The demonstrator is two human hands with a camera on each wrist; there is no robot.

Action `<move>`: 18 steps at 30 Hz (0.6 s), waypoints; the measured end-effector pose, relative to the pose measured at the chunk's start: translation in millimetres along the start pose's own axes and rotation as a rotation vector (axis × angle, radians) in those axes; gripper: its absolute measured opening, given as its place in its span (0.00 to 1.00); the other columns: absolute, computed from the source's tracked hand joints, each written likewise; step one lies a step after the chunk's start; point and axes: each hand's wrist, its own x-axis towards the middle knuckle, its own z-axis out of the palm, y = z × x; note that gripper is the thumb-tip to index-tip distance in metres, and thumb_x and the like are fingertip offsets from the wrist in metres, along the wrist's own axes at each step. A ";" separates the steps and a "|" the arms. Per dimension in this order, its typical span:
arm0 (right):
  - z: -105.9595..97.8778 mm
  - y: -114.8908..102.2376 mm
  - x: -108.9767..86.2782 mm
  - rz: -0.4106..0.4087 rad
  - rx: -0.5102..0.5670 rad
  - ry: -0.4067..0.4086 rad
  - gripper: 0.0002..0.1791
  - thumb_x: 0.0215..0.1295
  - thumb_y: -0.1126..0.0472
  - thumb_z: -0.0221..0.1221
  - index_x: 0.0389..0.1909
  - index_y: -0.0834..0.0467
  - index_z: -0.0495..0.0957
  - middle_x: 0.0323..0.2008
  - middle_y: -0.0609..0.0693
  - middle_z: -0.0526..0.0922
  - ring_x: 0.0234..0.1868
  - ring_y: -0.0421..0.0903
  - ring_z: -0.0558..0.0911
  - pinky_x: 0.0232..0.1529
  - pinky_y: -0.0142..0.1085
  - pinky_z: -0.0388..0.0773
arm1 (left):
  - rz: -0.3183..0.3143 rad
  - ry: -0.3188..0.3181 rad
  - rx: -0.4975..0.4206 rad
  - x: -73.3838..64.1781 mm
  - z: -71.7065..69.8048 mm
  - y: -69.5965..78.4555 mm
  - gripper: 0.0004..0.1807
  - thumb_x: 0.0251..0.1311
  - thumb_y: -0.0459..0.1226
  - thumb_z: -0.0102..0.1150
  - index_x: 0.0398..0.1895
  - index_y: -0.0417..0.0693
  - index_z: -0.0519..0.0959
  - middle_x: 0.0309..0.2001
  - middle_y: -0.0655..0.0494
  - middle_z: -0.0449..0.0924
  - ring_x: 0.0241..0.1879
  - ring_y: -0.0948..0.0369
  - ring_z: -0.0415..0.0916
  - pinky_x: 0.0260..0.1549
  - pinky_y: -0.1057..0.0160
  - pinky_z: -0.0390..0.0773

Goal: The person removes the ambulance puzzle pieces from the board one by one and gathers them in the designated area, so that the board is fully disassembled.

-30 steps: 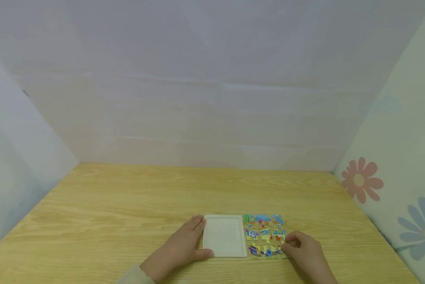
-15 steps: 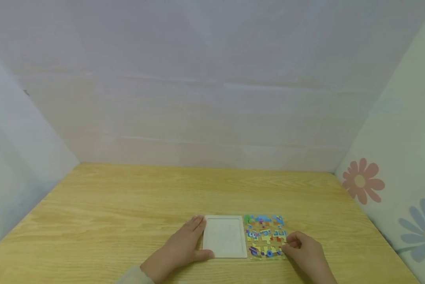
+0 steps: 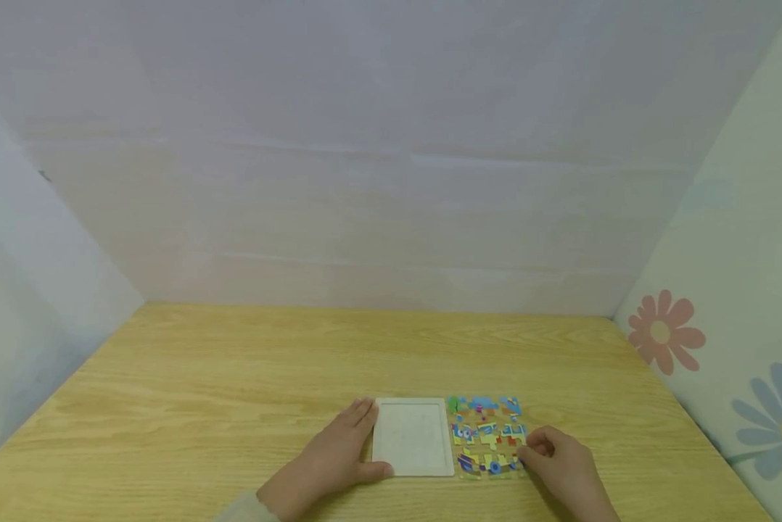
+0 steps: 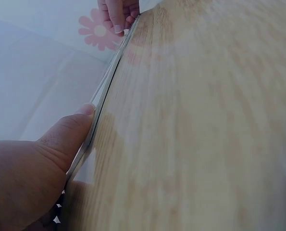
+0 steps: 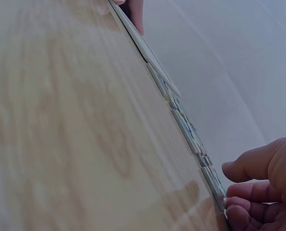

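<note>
A pale, shallow puzzle tray (image 3: 412, 439) lies flat on the table with nothing inside its raised rim. My left hand (image 3: 334, 453) rests at its left side, fingers straight along the edge and thumb on the near left corner. Colourful jigsaw pieces (image 3: 484, 402) lie loosely spaced in rows just right of the tray. At their right edge is my right hand (image 3: 564, 464), its fingers loosely bent. In the right wrist view its thumb (image 5: 251, 166) stands apart from the fingers, whose tips are right at the edge of the nearest pieces (image 5: 212, 185).
The wooden table (image 3: 234, 362) stretches out behind and on both sides of the tray. A pale back wall (image 3: 391, 217) rises at its far edge. On the right stands a side wall with a pink flower print (image 3: 661, 331).
</note>
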 end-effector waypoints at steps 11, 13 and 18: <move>-0.1 0.5 0.2 0.027 0.009 -0.015 0.14 0.58 0.53 0.61 0.36 0.60 0.78 0.28 0.45 0.79 0.31 0.41 0.75 0.32 0.35 0.74 | -0.016 -0.002 -0.120 -2.2 -0.6 0.1 0.54 0.49 0.64 0.55 0.67 0.30 0.55 0.70 0.37 0.51 0.69 0.43 0.47 0.65 0.43 0.54; -0.6 0.5 0.4 0.021 0.015 -0.016 0.14 0.58 0.52 0.61 0.36 0.59 0.78 0.29 0.45 0.79 0.31 0.42 0.75 0.32 0.35 0.74 | -0.026 0.002 -0.140 -2.1 -0.2 -0.3 0.55 0.49 0.64 0.56 0.67 0.31 0.55 0.70 0.37 0.50 0.70 0.43 0.46 0.65 0.43 0.54; -4.5 -2.0 0.9 0.001 0.025 -0.029 0.12 0.59 0.53 0.60 0.35 0.58 0.78 0.28 0.45 0.79 0.30 0.41 0.74 0.31 0.34 0.73 | -0.039 0.016 -0.181 -3.8 -0.4 -0.3 0.55 0.48 0.63 0.59 0.68 0.32 0.54 0.70 0.38 0.51 0.70 0.43 0.47 0.64 0.42 0.54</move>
